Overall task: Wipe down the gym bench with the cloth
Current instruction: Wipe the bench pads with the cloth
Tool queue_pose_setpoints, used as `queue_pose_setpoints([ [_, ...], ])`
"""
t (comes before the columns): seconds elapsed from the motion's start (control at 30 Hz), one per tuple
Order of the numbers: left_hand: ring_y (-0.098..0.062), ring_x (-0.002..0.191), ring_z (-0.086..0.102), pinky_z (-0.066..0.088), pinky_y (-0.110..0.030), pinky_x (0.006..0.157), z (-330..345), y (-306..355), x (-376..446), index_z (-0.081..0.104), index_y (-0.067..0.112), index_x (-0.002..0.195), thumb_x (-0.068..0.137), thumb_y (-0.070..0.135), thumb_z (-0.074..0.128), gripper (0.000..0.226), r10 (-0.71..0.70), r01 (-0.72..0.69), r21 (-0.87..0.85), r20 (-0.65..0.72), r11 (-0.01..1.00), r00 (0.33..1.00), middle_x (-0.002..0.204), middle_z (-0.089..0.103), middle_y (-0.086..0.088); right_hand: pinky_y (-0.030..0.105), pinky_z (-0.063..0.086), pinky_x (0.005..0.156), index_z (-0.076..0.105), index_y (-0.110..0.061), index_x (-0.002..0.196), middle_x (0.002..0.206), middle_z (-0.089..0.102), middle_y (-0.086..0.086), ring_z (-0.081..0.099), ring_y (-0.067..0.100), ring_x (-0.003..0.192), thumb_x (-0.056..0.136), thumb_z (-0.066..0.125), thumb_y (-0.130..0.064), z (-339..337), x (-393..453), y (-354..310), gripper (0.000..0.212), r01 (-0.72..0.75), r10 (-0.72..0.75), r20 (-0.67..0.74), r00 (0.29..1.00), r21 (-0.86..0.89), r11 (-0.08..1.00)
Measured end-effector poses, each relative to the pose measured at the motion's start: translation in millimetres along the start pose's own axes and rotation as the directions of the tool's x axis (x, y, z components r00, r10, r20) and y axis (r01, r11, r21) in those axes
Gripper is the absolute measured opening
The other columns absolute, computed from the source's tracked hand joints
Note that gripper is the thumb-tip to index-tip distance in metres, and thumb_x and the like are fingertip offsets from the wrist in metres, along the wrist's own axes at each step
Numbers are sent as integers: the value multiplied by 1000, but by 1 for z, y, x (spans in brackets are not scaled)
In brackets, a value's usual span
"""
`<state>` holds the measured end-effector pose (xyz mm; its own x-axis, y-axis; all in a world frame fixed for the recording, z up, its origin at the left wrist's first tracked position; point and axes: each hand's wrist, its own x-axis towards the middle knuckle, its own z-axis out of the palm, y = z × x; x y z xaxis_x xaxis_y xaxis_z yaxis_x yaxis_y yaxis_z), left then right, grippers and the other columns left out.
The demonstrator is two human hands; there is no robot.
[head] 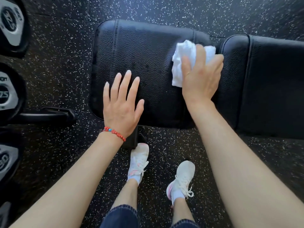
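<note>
- Speckled black rubber floor (164, 9) all around, white flecks.
- Gym bench = my counter (148, 51): black pebbled vinyl pad, stitched seams near both ends, surface looks a bit sheeny. A second black pad (271, 83) sits just to its right with a narrow gap between; that one is cut off by the right edge.
- My right hand (203, 74) is on the right end of the counter pad, grip closed over the cloth (184, 51), fingers curled across its top and pressing it down onto the vinyl.
- Cloth: white, crumpled, bunched under my palm; it sticks out beyond my fingertips and on the thumb side. The part under my hand is hidden, and its edge nearest the gap is blurred.
- My left hand (122, 104) lies flat on the near-left part of the pad, fingers straight and spread, holding nothing, well apart from the cloth. Red beaded bracelet (114, 131) on that wrist.
- Dumbbell ends (11, 22) stacked at the left edge, numbers blurred, partly cut off.
- My white sneakers (182, 178) on the floor below the pad; the bench's base is mostly hidden behind my left wrist.
</note>
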<state>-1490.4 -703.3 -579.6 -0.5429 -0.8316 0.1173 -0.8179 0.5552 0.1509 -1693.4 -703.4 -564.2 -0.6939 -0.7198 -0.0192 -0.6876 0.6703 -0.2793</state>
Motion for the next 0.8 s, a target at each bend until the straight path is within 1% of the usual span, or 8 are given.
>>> queue_pose_setpoints([
  [0.07,-31,135,30,20,-52,110,-2,0,0,43,10,137,92,32,43,50,4,-4,-29,4,1000,1000,146,39,-14,36,36,77,46,-19,133,108,47,21,46,33,95,92,42,-47,0,-11,0,50,8,-7,-26,1000,14,1000],
  [0.17,-31,135,27,19,-51,110,-7,-4,-1,44,8,137,92,31,43,51,5,-4,-73,9,997,1000,146,38,-15,35,40,61,58,-13,121,89,51,21,50,33,75,88,50,-46,4,-69,2,47,125,-124,-112,986,4,992],
  [0.27,-31,135,28,19,-51,111,-12,-14,-4,43,8,137,92,31,43,51,-26,26,-79,6,996,1000,146,38,-15,32,35,56,55,-14,118,88,38,13,39,26,71,94,42,-48,9,-117,3,44,212,-216,-102,971,-46,976],
  [0.43,-31,136,26,16,-48,111,-15,-39,-7,41,8,139,94,32,40,51,-23,24,-67,19,997,1000,147,36,-15,31,38,52,65,-12,108,77,51,19,48,30,63,91,49,-46,14,-82,-15,42,213,-218,-179,959,-49,976],
  [0.53,-30,137,25,16,-47,112,-12,-50,-8,39,10,140,95,33,38,51,8,-5,-75,38,997,999,148,34,-16,35,41,63,62,-18,116,91,55,20,53,35,77,87,49,-46,14,-30,-47,42,88,-101,-188,977,-74,993],
  [0.63,-30,136,24,16,-46,112,-11,-54,-7,40,9,140,95,32,39,51,35,-32,-110,26,993,999,148,35,-16,33,32,86,39,-26,136,120,43,15,43,31,106,94,30,-50,13,2,-63,50,48,-43,50,998,-96,994],
  [0.7,-29,136,24,17,-45,112,-12,-56,-7,40,7,140,94,31,39,51,45,-42,-130,20,991,999,147,36,-16,33,32,87,35,-25,139,121,42,16,42,31,107,94,31,-50,10,-3,-60,52,53,-49,63,997,-76,996],
  [0.8,-29,136,26,18,-44,112,-15,-63,-8,39,5,140,95,30,37,51,39,-37,-141,13,989,999,147,36,-16,37,39,73,50,-17,130,102,50,22,49,35,88,91,43,-48,17,-49,-52,50,115,-117,-23,993,-65,991],
])
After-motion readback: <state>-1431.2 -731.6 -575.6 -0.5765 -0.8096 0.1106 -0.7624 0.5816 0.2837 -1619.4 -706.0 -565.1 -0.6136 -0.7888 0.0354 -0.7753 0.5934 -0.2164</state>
